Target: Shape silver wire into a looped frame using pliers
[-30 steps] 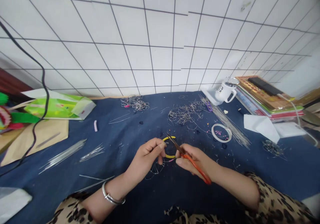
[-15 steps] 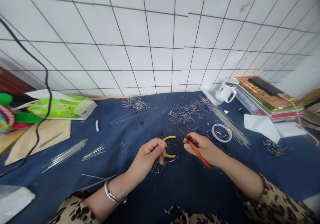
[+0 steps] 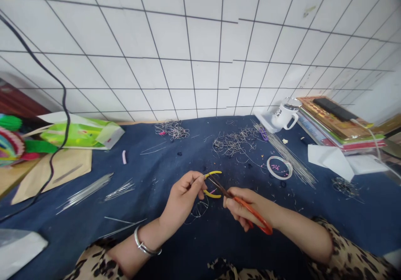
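My left hand (image 3: pixel 188 190) is closed in a pinch on a thin wire; its far part is hard to make out. My right hand (image 3: pixel 246 205) grips orange-handled scissors (image 3: pixel 255 211), their narrow blades pointing left with the tips close to my left fingertips. Yellow-handled pliers (image 3: pixel 214 195) lie on the cloth behind my left hand, their jaws hidden by it. Small pink beads show between the yellow handles. A loose coil of thin wire (image 3: pixel 200 208) rests just below my left fingers.
Tangled wire (image 3: pixel 233 143) lies toward the wall, beside a round dish (image 3: pixel 268 166) of pink beads and long straight wires (image 3: pixel 293 159). A white mug (image 3: pixel 286 114) and stacked books (image 3: pixel 338 125) stand back right. More straight wires (image 3: pixel 89 191) lie left, near a black cable (image 3: pixel 65 100).
My right hand has turned and lowered slightly, swinging the scissors' blades left to my left fingertips. The left hand keeps its pinch almost in place. The view has shifted a little.
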`<state>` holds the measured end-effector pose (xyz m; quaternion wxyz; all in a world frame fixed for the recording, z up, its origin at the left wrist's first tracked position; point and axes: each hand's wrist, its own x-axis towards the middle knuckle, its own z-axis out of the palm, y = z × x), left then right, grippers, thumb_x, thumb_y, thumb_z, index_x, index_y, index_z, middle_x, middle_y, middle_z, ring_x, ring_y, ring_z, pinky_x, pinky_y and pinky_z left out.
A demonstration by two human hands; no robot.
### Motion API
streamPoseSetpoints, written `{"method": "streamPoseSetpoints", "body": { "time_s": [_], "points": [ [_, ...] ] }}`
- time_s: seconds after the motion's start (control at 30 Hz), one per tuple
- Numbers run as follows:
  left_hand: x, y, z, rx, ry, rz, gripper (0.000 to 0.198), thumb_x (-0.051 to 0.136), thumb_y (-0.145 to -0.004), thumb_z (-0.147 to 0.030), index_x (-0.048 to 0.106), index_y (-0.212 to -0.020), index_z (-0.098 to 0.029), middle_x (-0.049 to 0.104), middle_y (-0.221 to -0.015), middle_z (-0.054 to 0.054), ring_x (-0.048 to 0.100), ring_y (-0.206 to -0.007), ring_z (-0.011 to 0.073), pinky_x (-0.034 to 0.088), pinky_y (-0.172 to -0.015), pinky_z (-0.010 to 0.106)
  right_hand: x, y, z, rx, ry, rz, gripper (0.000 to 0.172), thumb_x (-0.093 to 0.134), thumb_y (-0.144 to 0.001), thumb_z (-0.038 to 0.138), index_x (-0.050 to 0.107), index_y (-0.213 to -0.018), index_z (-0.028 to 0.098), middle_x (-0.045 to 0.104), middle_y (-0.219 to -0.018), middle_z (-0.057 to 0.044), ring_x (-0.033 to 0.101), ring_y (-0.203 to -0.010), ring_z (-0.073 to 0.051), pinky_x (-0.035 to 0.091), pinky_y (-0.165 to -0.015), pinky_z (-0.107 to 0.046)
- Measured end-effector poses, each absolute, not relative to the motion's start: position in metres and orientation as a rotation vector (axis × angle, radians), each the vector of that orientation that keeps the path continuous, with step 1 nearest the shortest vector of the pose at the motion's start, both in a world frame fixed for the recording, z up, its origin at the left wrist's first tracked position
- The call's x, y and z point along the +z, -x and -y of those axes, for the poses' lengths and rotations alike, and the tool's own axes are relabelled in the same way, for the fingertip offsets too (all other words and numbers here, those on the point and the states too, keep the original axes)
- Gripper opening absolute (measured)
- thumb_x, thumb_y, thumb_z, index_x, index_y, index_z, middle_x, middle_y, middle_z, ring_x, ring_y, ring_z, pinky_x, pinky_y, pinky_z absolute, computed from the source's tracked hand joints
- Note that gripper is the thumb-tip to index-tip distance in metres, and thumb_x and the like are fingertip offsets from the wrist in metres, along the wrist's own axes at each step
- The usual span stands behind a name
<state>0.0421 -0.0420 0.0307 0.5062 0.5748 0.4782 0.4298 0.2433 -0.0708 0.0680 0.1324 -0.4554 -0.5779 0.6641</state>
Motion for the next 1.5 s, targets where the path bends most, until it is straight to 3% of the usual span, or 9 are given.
{"method": "streamPoseSetpoints", "body": {
  "time_s": [0.43,0.77,0.93,1.07,1.17,1.5],
  "points": [
    [0.029,-0.056,0.056,0.882,-1.277,-0.985,0.021,0.045,-0.086,-0.032,0.051,-0.075,-0.015,0.055,-0.068,-0.002,0.055,-0.058,0.0099,0.044,-0.059,0.023,0.058,-0.235,0.078,1.731,1.342,1.738,0.037,0.043,-0.081,0.056,0.044,-0.087,0.019,0.046,-0.065,0.004,0.046,-0.046,-0.006,0.044,-0.042,-0.019],
    [0.034,-0.060,0.065,0.904,-1.120,-0.904,0.018,0.047,-0.086,-0.029,0.053,-0.076,-0.015,0.060,-0.069,-0.001,0.057,-0.064,0.0109,0.045,-0.064,0.024,0.056,-0.231,0.082,1.540,1.363,1.805,0.035,0.038,-0.085,0.053,0.042,-0.081,0.018,0.043,-0.063,0.004,0.041,-0.053,-0.007,0.036,-0.047,-0.018],
    [0.033,-0.063,0.066,0.914,-1.074,-0.914,0.018,0.047,-0.086,-0.029,0.052,-0.075,-0.015,0.059,-0.068,0.000,0.056,-0.063,0.0112,0.046,-0.064,0.025,0.056,-0.226,0.081,1.435,1.382,1.807,0.027,0.045,-0.084,0.043,0.041,-0.075,0.018,0.042,-0.067,0.004,0.036,-0.060,-0.008,0.032,-0.052,-0.019],
    [0.033,-0.064,0.063,0.911,-1.062,-0.909,0.018,0.049,-0.085,-0.029,0.053,-0.075,-0.014,0.060,-0.069,0.001,0.057,-0.063,0.0122,0.047,-0.063,0.027,0.056,-0.220,0.081,1.590,1.358,1.599,0.012,0.048,-0.078,0.024,0.039,-0.074,0.018,0.039,-0.067,0.005,0.034,-0.059,-0.007,0.032,-0.054,-0.019],
    [0.032,-0.064,0.062,0.910,-1.079,-0.911,0.018,0.048,-0.085,-0.029,0.053,-0.076,-0.014,0.061,-0.071,0.002,0.058,-0.062,0.0130,0.048,-0.063,0.028,0.054,-0.217,0.080,1.605,1.377,1.512,0.010,0.048,-0.073,0.016,0.038,-0.072,0.018,0.037,-0.065,0.006,0.034,-0.058,-0.007,0.032,-0.054,-0.019],
    [0.028,-0.063,0.062,0.939,-1.108,-0.979,0.016,0.050,-0.084,-0.027,0.054,-0.075,-0.014,0.061,-0.070,0.001,0.059,-0.060,0.0124,0.049,-0.061,0.026,0.035,-0.214,0.080,1.569,1.374,1.461,0.009,0.051,-0.068,0.015,0.043,-0.071,0.017,0.040,-0.065,0.005,0.037,-0.058,-0.007,0.035,-0.055,-0.019]
  ]
}}
